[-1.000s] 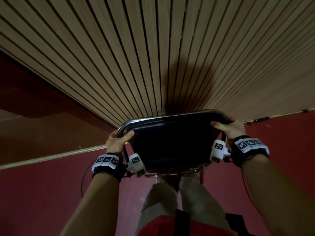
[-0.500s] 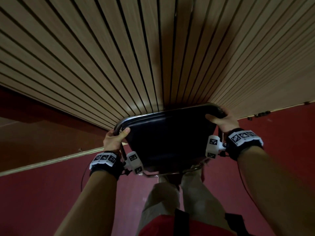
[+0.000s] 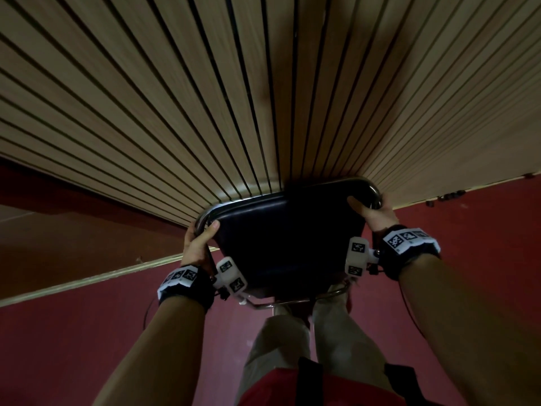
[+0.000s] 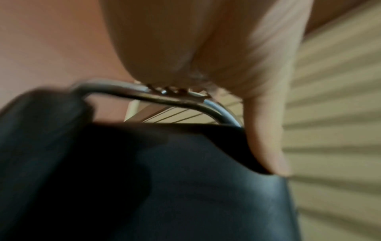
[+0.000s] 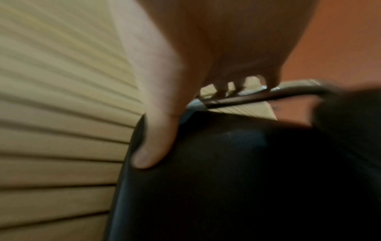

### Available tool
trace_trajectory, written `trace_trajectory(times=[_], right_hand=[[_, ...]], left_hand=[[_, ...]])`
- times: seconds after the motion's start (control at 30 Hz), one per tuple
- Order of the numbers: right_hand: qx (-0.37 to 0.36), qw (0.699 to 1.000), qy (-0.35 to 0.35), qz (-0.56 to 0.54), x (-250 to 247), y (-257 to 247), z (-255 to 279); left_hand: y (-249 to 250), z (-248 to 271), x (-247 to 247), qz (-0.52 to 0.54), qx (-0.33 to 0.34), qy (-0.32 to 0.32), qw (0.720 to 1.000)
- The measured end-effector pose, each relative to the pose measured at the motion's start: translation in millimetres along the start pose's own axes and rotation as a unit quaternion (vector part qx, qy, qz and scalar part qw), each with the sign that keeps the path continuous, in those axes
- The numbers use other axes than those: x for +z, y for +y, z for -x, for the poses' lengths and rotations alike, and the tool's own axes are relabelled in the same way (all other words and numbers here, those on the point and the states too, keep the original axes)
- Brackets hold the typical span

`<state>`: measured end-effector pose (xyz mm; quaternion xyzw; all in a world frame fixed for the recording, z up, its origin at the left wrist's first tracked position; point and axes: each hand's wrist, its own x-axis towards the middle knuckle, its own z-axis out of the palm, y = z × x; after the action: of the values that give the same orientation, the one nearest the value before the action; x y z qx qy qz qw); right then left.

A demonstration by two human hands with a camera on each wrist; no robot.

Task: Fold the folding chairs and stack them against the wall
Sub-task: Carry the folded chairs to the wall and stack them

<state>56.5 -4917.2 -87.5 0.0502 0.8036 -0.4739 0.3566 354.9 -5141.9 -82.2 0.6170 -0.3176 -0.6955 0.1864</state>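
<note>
I hold a folded chair (image 3: 287, 235) upright in front of me: black padded back, chrome tube frame. Its top edge is close against the slatted wooden wall (image 3: 234, 98). My left hand (image 3: 199, 241) grips the frame's upper left corner, thumb lying on the black pad. My right hand (image 3: 370, 213) grips the upper right corner the same way. In the left wrist view the thumb (image 4: 266, 146) presses the pad (image 4: 164, 187) and the fingers wrap the chrome tube (image 4: 181, 101). The right wrist view shows the thumb (image 5: 152, 146) on the pad (image 5: 247, 179), fingers curled over the tube (image 5: 268, 96).
The floor (image 3: 87, 332) is dark red, with a pale skirting strip (image 3: 87, 279) along the wall's foot at the left. My legs in light trousers (image 3: 292, 347) stand just behind the chair's lower bar (image 3: 298, 301).
Both hands have carried the chair forward and a little to the right, closer to the slatted wall. The grip on both corners is unchanged.
</note>
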Motion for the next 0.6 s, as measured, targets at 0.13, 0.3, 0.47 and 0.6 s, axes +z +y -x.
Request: trace_trajectory(times=[0.13, 0.3, 0.47, 0.6], right_hand=[[0.077, 0.996, 0.05, 0.005, 9, 20, 7], [0.186, 0.981, 0.004, 0.047, 23, 50, 25], [0.229, 0.972, -0.059, 0.011, 28, 61, 29], [0.244, 0.963, -0.078, -0.084, 28, 92, 7]], left_hand=[[-7, 6, -8, -0.002, -0.122, 0.087, 0.989], [-43, 35, -8, -0.086, -0.231, 0.095, 0.964], [-64, 44, 6, -0.085, -0.247, 0.005, 0.965], [-57, 41, 18, -0.11, -0.243, 0.015, 0.964]])
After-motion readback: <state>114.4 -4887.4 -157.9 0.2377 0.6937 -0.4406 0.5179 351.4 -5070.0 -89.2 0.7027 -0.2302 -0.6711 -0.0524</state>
